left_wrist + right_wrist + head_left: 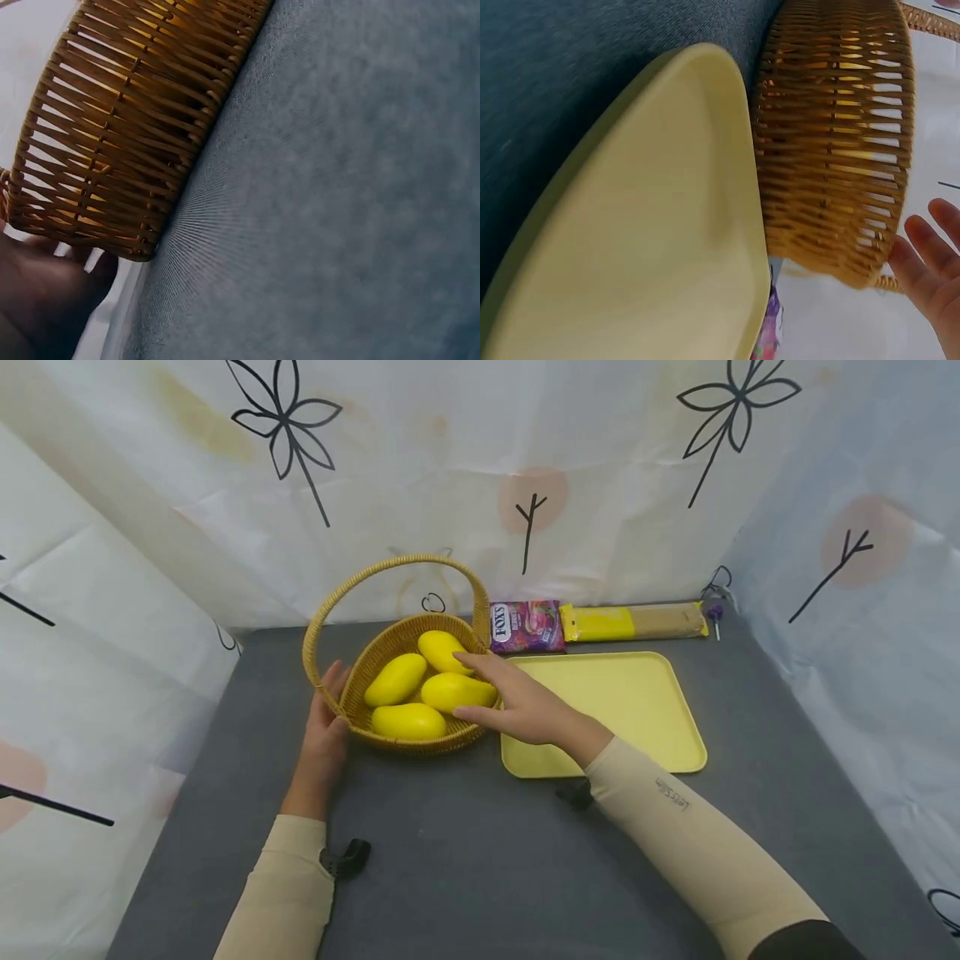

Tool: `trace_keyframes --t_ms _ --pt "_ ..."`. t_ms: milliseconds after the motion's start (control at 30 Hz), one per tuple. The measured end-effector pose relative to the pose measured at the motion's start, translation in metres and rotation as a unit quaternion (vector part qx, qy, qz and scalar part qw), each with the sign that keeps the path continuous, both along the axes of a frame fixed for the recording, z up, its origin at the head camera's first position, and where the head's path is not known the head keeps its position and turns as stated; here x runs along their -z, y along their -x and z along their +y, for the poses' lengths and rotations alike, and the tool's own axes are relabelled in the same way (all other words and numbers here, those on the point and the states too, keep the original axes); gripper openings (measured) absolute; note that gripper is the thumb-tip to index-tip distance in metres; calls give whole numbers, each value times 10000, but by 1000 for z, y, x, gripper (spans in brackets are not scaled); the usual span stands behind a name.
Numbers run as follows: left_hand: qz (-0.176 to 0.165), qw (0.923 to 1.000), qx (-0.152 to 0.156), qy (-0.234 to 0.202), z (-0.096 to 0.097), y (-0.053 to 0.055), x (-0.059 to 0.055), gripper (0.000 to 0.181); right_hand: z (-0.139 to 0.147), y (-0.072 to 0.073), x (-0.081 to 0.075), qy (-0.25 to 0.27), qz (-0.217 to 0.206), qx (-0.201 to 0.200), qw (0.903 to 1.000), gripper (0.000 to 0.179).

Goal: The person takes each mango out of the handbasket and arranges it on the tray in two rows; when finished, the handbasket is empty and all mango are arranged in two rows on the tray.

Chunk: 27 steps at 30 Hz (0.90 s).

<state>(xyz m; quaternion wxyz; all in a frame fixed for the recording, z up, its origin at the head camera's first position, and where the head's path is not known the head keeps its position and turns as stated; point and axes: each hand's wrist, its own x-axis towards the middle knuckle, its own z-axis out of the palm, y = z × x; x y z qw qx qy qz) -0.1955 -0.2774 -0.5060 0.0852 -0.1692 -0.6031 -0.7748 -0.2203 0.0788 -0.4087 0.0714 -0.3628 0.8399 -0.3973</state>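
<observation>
A woven wicker basket [416, 747] with a tall arched handle stands at the table's back left, holding several yellow mangoes [408, 722]. My left hand [325, 739] rests against the basket's left end, by the foot of the handle; its fingers lie along the outside in the left wrist view, partly hidden by the basket [112, 135]. Over the basket's right rim reaches my right hand [517, 702], fingers extended above the mangoes on that side. In the right wrist view that hand [934, 277] is spread beside the rim, with nothing gripped.
A pale yellow tray [622, 710] lies right of the basket, under my right wrist. Behind it are a purple Fox's candy bag [527, 627], a yellow-ended noodle-like pack [633, 622] and a purple lollipop [716, 612]. Patterned cloth walls [600, 527] enclose the grey table [450, 868].
</observation>
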Motion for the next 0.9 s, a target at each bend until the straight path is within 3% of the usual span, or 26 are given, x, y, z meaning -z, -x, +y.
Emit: trace_keyframes --t_ms 200,400,533,667,900 --pt "-479 9967 69 646 -2 -3 8 95 -24 17 7 -461 364 -255 9979 81" --pt "-854 9908 77 1049 -5 -1 11 112 -42 29 7 -1421 504 -350 9880 72" --pt "-848 9911 127 1023 -4 -1 11 113 -52 34 9 -2112 496 -243 9759 63" --pt "-812 9915 172 999 -4 -1 10 113 -58 37 11 -2571 524 -56 9649 68" --pt "-817 9912 139 1028 -1 -2 7 111 -62 37 14 -2734 389 232 9608 78"
